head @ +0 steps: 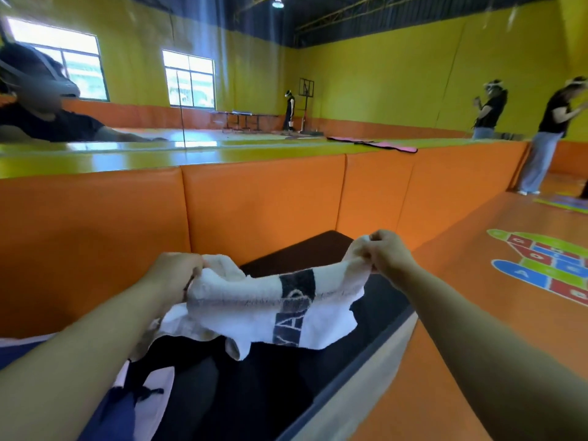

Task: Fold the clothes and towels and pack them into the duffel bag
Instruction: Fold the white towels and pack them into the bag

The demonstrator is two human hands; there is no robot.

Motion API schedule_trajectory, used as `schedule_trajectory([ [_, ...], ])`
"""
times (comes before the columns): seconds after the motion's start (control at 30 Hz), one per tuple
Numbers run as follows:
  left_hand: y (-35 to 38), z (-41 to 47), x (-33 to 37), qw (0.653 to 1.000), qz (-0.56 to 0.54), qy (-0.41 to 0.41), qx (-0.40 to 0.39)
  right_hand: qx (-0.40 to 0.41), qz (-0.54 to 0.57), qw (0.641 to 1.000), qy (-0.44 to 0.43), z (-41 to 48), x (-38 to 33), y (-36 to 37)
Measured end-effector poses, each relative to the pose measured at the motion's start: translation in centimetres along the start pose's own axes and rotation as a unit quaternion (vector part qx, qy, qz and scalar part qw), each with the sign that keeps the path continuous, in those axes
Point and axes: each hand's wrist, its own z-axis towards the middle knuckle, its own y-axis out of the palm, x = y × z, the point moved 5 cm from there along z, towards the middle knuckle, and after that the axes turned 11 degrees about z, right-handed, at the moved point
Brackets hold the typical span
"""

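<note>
Two hands held the white towel (270,300) stretched above dark clothes (254,393) at 6 o'clock; left hand (178,275) gripped its bunched 9 o'clock end, right hand (388,253) pinched the 3 o'clock corner. Judged risk: the bunched end would skew the fold.

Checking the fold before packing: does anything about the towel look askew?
Yes. The towel sags bunched between the left hand and right hand, its dark stripe slanted and its lower edge uneven, so it is not folded flat.
</note>
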Motion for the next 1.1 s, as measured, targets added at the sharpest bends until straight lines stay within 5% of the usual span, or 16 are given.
schedule_trajectory([
  [0.13,1.7,-2.1,-2.5,0.994,0.103,-0.017,-0.027,-0.037,-0.046,0.996,0.068,-3.3,2.0,-0.2],
  [0.23,3.4,-3.0,-4.7,0.952,0.301,0.003,-0.057,-0.074,-0.062,0.986,0.135,-5.8,5.0,-0.4],
  [0.4,3.9,-3.0,-6.8,0.951,0.304,-0.036,-0.043,-0.130,-0.185,0.957,0.184,-9.0,8.6,-1.3],
  [0.6,3.2,-3.7,-4.3,0.942,0.334,0.024,-0.017,-0.229,-0.254,0.915,0.215,-10.5,8.6,-2.4],
  [0.83,-0.3,-4.8,0.1,0.980,0.169,0.095,0.038,-0.049,-0.082,0.992,0.085,-8.6,2.6,-5.3],
  [1.1,-4.4,-7.4,7.1,0.984,-0.022,0.130,0.122,0.094,0.041,0.992,-0.077,-7.7,-6.4,-8.8],
])
